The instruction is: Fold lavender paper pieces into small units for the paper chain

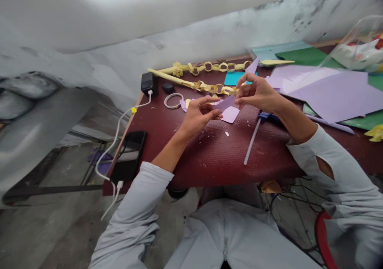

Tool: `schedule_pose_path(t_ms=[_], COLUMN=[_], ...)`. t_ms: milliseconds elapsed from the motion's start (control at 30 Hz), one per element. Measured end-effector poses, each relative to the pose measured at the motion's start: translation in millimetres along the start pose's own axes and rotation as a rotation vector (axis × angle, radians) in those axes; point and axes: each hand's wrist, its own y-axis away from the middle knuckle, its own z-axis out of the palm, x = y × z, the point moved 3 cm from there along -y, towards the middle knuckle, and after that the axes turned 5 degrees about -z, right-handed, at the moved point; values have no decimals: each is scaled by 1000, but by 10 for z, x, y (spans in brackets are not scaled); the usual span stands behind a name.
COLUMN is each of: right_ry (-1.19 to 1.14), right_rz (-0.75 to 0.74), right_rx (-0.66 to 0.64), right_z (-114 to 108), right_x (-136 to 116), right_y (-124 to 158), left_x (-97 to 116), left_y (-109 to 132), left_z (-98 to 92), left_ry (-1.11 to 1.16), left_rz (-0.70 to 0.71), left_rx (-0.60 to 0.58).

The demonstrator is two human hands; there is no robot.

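Both my hands hold a small piece of lilac paper (229, 108) above the dark red table (209, 149). My left hand (200, 113) pinches its left edge with thumb and fingers. My right hand (257, 93) pinches its upper right corner, fingers curled. The paper is folded, with a darker flap on top and a lighter flap hanging below. Just behind my hands lies a yellow paper chain (215, 87).
A black phone (129, 155) with a white cable lies at the table's left edge, a black charger (149, 82) and a white ring (173, 100) behind it. Large lilac (326, 89), green and blue paper sheets cover the right side. A white strip (251, 142) and paper scraps lie near.
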Motion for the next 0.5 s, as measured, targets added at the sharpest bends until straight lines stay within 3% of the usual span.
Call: schedule_pose_path(t_ms=[200,500], right_ry=[10,27], right_rz=[-16,7], right_rx=[-40,-128], right_z=[103,338], right_x=[-20,90], right_y=[4,41], left_x=[-67,1], left_y=[-21,17], left_z=[-17,90], left_ry=[-11,-22], left_rz=[-27,37], left_rx=[-7,-93])
